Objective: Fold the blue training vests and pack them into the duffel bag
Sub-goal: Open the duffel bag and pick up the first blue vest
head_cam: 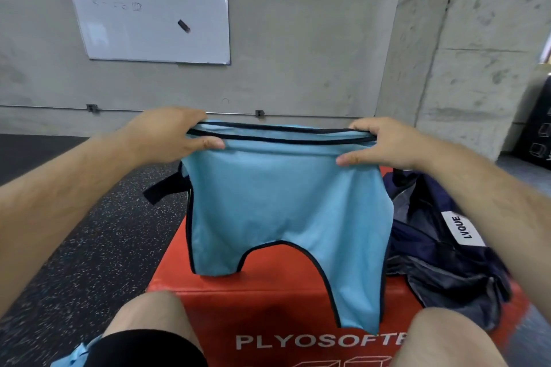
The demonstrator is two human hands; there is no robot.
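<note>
Light blue vest [283, 202] with dark trim, hanging upside down over the red box [268, 307].
Left hand [173, 134] and right hand [384, 143] are pinching its top corners; duffel bag [441, 235] lying just right.

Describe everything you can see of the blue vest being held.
The blue vest is light blue, smooth thin fabric with dark binding along its edges. It hangs spread out, with an arched cutout at the bottom. The left hand and right hand pinch its top edge at each corner. Its lower ends drape onto the red box.
</note>
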